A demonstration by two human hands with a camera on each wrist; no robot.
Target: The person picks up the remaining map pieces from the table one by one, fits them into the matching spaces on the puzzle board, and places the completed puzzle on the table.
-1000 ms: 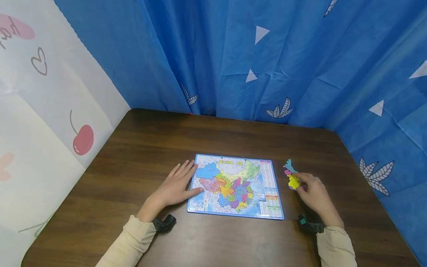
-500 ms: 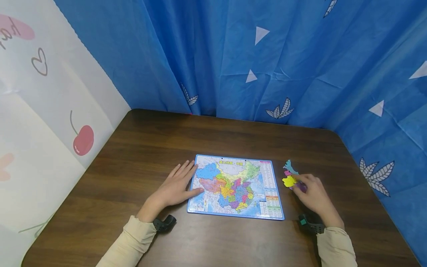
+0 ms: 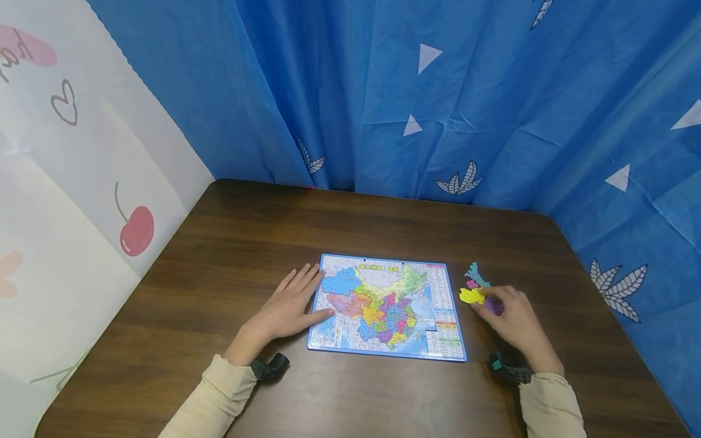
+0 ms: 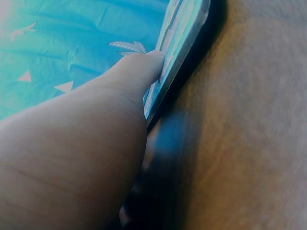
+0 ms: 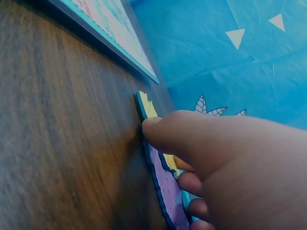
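A blue-rimmed map puzzle board [image 3: 383,349] lies on the table, its colourful map pieces fitted together. My left hand [image 3: 290,309] rests over the board's left edge, fingers straight and spread; the left wrist view shows the thumb [image 4: 144,64] on its surface. Right of the board, my right hand [image 3: 512,313] pinches a yellow puzzle piece [image 3: 469,295] between thumb and fingers. Beneath that hand sits a purple puzzle piece [image 3: 493,305], partly covered; the right wrist view shows it [image 5: 168,189] close against the yellow one. A teal piece [image 3: 476,273] and a small pink piece [image 3: 472,283] lie just beyond.
The brown wooden table [image 3: 263,225] extends around the board on every side. A blue curtain [image 3: 350,91] hangs behind its far edge, and a white printed cloth [image 3: 71,201] hangs at the left. Dark straps with devices [image 3: 271,367] sit at both wrists.
The yellow piece has slid left and turned under my right fingers, uncovering more of the purple piece. My left hand and the board have stayed put.
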